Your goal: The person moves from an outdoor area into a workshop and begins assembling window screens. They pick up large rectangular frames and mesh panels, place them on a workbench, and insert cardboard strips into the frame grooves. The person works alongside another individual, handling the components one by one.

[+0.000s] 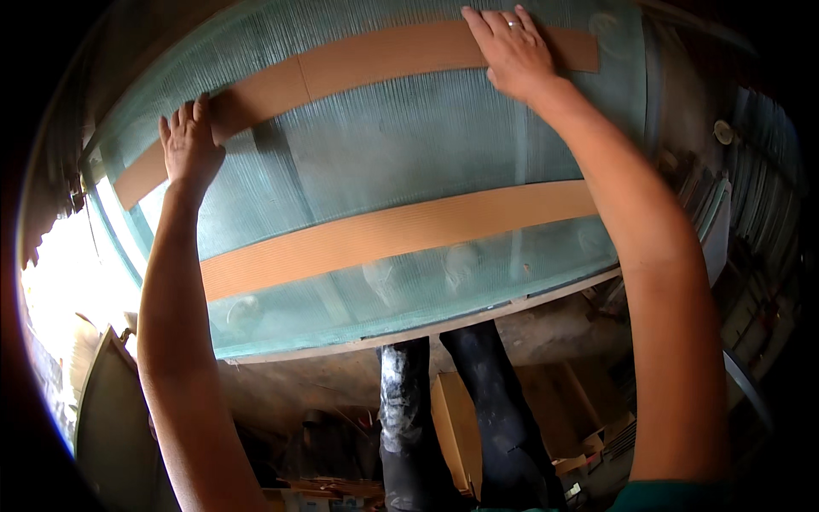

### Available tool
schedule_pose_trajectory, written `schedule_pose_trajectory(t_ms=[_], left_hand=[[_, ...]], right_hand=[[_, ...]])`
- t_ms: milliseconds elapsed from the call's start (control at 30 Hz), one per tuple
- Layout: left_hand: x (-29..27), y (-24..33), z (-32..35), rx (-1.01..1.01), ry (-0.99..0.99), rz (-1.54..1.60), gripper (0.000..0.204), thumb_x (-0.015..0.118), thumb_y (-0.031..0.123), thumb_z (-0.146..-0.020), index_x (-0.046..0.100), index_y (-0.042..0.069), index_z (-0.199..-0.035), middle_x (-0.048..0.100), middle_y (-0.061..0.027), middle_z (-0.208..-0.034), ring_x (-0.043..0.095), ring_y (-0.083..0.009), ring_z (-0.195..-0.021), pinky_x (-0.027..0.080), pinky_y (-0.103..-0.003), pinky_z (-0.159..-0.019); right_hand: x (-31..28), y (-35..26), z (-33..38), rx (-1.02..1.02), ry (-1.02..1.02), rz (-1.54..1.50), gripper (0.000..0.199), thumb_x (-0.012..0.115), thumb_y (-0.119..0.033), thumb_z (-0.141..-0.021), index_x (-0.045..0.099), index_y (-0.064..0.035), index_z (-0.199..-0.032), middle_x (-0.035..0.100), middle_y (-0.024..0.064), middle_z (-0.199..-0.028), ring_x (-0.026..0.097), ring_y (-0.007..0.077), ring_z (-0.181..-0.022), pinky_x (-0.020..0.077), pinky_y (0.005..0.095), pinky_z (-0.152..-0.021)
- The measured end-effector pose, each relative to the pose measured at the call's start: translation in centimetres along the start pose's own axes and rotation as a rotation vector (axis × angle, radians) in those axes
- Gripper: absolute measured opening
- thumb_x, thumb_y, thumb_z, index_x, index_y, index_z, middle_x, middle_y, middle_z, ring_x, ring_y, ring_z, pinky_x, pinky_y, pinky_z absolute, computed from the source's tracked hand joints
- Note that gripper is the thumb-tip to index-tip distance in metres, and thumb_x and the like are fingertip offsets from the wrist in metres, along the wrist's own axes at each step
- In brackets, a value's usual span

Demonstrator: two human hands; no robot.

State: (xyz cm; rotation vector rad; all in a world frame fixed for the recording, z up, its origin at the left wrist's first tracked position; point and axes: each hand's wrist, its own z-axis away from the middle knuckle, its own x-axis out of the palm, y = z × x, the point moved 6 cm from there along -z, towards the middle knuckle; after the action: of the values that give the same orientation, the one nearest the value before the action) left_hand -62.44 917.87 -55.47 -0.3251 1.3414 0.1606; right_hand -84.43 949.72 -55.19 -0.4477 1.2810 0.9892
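Far left, bright daylight floods in past the edge of the work, and a pale, flat panel [107,418] leans down there near the lower corner. Moving in, the left hand [189,141] is up on the upper brown tape strip [375,64], fingers together and laid flat, palm pressing right where the strip bends down toward its left end. Nothing gripped, just a flat press.

That strip runs across the top of a big ribbed greenish translucent sheet [409,136], which fills the middle of the view and lies level in front of the person. Just right of the left hand there's a seam in the tape, where one length meets the next.

Below, a second brown tape strip [401,230] crosses the sheet, well clear of both hands and parallel to the first. Under the sheet's near edge, the person's dark, dusty trouser legs [452,410] stand on the floor, with a cardboard box [456,427] between them.

Over to the right, the right hand [512,51] lies on the same upper strip near its right end, fingers spread a little, a ring on one finger, palm down and flat, holding nothing. So both hands are on the one strip, well apart, the seam between them. Far right, stacked sheets and clutter [734,222] sit in shadow.
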Motion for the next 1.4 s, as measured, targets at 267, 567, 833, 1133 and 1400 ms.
schedule_pose_trajectory(t_ms=[267, 567, 833, 1133, 1400], left_hand=[[-3.1, 5.1, 16.7, 0.147, -0.330, 0.154, 0.059, 0.059, 0.005, -0.063, 0.042, 0.000, -0.119, 0.044, -0.0179, -0.118, 0.040, -0.0314, -0.116, 0.016, -0.051, -0.107], [2.7, 7.0, 20.6, 0.169, -0.268, 0.156, 0.076, 0.057, 0.004, -0.063, 0.028, 0.005, -0.133, 0.045, -0.0128, -0.114, 0.041, -0.0291, -0.113, 0.020, -0.052, -0.105], [2.4, 7.5, 14.0, 0.068, -0.196, 0.199, 0.083, 0.063, 0.007, -0.067, 0.021, 0.012, -0.139, 0.046, -0.0109, -0.115, 0.043, -0.0280, -0.110, 0.023, -0.048, -0.103], [-12.5, 13.6, 22.5, 0.065, -0.375, 0.482, 0.102, 0.081, 0.012, -0.048, 0.029, 0.005, -0.135, 0.010, -0.0186, -0.145, 0.017, -0.0353, -0.132, 0.022, -0.049, -0.104], [-45.9, 34.3, 32.8, 0.445, -0.724, 1.374, 0.059, 0.048, 0.045, -0.084, 0.049, -0.007, -0.113, 0.045, -0.0265, -0.118, 0.046, -0.0358, -0.109, 0.038, -0.040, -0.092]], right_hand=[[-2.6, -3.6, 19.1, -0.167, -0.145, -0.419, 0.056, 0.057, -0.006, -0.068, 0.041, 0.0001, -0.121, 0.040, 0.0147, -0.122, 0.041, 0.0298, -0.111, 0.0278, 0.0495, -0.099], [2.5, -5.5, 21.5, -0.240, -0.048, -0.344, 0.058, 0.057, -0.008, -0.072, 0.041, -0.0065, -0.128, 0.048, 0.0098, -0.108, 0.048, 0.0244, -0.102, 0.0343, 0.0470, -0.095], [1.0, 0.7, 14.6, -0.205, 0.117, -0.202, 0.058, 0.059, -0.013, -0.072, 0.042, -0.0113, -0.128, 0.051, 0.0071, -0.102, 0.049, 0.0230, -0.097, 0.0327, 0.0509, -0.095], [-9.7, -0.6, 35.9, 0.173, -0.353, -0.499, 0.060, 0.054, -0.011, -0.075, 0.034, -0.0010, -0.131, 0.021, 0.0209, -0.141, 0.025, 0.0351, -0.128, 0.0168, 0.0577, -0.102], [-19.4, -7.0, 65.9, 0.629, -0.602, -1.086, 0.036, 0.054, -0.021, -0.073, 0.055, -0.0033, -0.104, 0.059, 0.0219, -0.095, 0.058, 0.0373, -0.090, 0.0462, 0.0495, -0.072]])
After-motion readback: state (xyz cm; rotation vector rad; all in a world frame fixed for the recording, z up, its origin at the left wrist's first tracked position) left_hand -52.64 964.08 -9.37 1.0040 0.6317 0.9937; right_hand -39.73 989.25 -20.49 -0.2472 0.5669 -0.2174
